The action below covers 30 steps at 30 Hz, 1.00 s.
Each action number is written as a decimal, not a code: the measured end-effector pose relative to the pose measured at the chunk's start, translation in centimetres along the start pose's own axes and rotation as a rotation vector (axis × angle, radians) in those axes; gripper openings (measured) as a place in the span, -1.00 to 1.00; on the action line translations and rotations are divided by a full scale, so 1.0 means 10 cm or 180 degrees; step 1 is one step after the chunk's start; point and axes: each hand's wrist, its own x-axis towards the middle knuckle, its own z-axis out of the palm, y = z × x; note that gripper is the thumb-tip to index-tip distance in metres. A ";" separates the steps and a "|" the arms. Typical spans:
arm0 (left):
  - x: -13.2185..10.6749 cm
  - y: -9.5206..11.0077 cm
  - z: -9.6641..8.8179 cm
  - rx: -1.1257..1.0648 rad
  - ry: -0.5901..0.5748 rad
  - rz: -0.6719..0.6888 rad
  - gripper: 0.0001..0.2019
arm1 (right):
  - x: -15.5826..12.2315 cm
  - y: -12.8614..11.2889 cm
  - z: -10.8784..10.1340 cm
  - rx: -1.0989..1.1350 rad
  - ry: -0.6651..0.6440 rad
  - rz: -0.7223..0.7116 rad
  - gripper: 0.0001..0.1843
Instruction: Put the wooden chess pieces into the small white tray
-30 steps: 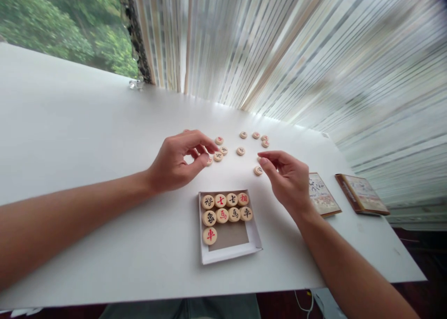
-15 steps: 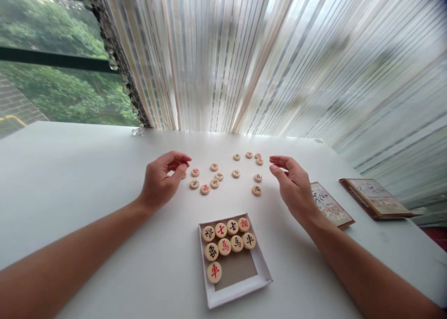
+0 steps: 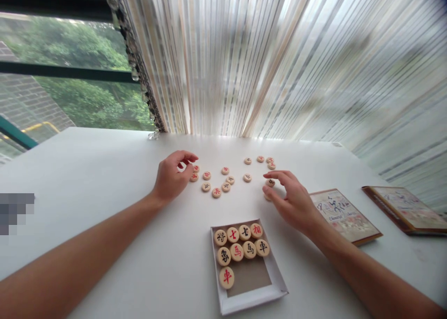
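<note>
My left hand [image 3: 176, 174] is open at the left end of the scattered Chinese chess pieces. Its thumb is beside two red-marked pieces [image 3: 194, 176], with the index finger curved above them. My right hand [image 3: 288, 193] is open too, thumb and index finger apart around a black-marked piece [image 3: 270, 182]; another piece [image 3: 267, 197] is partly hidden by the thumb. I cannot tell whether the fingers touch either one. Between the hands lie more loose pieces, such as a red one [image 3: 216, 193]. Closer to me, a shallow white box [image 3: 253, 304] holds several pieces in rows.
Two flat boxes with printed covers lie on the right, one near my right forearm [image 3: 349, 214] and one farther right [image 3: 407, 207]. A string curtain [image 3: 223, 67] hangs behind the white table [image 3: 115, 170]. Small clear beads [image 3: 153, 135] rest at the back edge.
My right hand has moved in over the black-marked pieces, thumb and index finger spreading around one. My left fingers have parted slightly, uncovering red pieces. The view has turned left.
</note>
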 end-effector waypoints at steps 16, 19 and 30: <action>-0.07 0.24 0.31 0.1159 -0.1738 0.1018 -0.58 | -0.06 -0.09 0.10 -0.0269 -0.0123 -0.0313 -0.67; -0.03 0.21 0.30 0.1024 -0.1576 0.1130 -0.68 | -0.05 -0.09 0.09 -0.0274 -0.0119 -0.0344 -0.67; 0.00 0.25 0.29 0.0610 -0.1302 0.1071 -0.90 | -0.07 -0.19 0.03 -0.0300 -0.0175 -0.0386 -0.66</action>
